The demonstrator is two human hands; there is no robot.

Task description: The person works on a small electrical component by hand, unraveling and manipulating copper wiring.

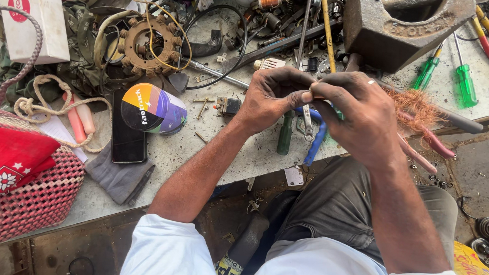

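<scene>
My left hand [271, 97] and my right hand [357, 113] meet above the bench edge, fingertips pinched together on something small that I cannot make out. Under them lie blue-handled pliers [315, 142] and a dark green screwdriver handle [285, 135]. A tangle of copper wire [416, 104] lies just right of my right hand, beside a pink-handled tool [428, 140].
A round stator ring [149, 46] with yellow wire sits at the back left, a black phone [128, 128] and a colourful cylindrical tin [154, 109] in front of it. A heavy metal block [406, 29] stands back right, green screwdrivers [464, 82] beside it. A red woven basket [29, 199] is at left.
</scene>
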